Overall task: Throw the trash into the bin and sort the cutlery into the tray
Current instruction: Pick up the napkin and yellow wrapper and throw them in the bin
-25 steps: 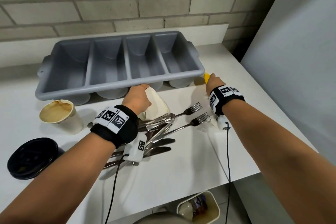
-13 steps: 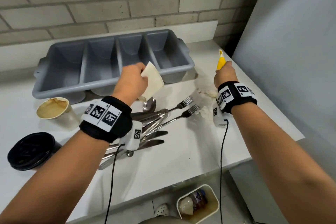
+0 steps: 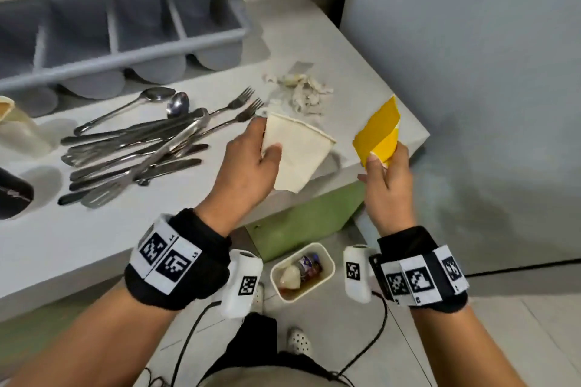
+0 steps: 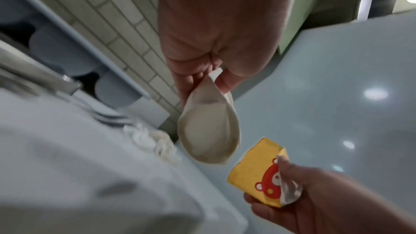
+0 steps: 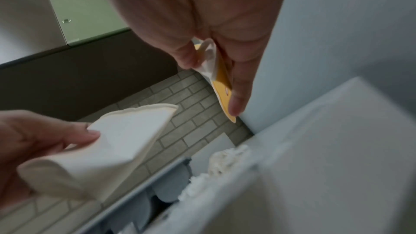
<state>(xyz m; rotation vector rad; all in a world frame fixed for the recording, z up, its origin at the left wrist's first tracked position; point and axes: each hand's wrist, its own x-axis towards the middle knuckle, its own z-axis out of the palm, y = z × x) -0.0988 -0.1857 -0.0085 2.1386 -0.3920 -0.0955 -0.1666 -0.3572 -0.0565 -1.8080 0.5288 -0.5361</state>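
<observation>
My left hand [image 3: 248, 163] pinches a flattened white paper cup [image 3: 298, 155] [image 4: 209, 131] [image 5: 117, 141] over the table's front right edge. Beside it my right hand [image 3: 388, 179] pinches a torn yellow wrapper [image 3: 379, 135] [image 4: 256, 172] [image 5: 223, 84] with a red bear print, held past the table corner. Below both hands a small cream bin [image 3: 303, 272] stands on the floor with trash inside. A pile of forks, spoons and knives [image 3: 141, 141] lies on the white table [image 3: 94, 239]. The grey four-compartment tray [image 3: 125, 22] stands behind the pile.
Shredded white paper scraps [image 3: 301, 91] lie near the table's right edge. A used paper cup [image 3: 15, 126] and a black lid [image 3: 12, 195] sit at the far left. A grey wall panel [image 3: 471, 72] rises close on the right; a green cabinet [image 3: 301, 223] sits under the table.
Both hands have drawn back from near the tray to the table's front right edge, carrying the white cup and the yellow wrapper. The view has tilted down toward the bin.
</observation>
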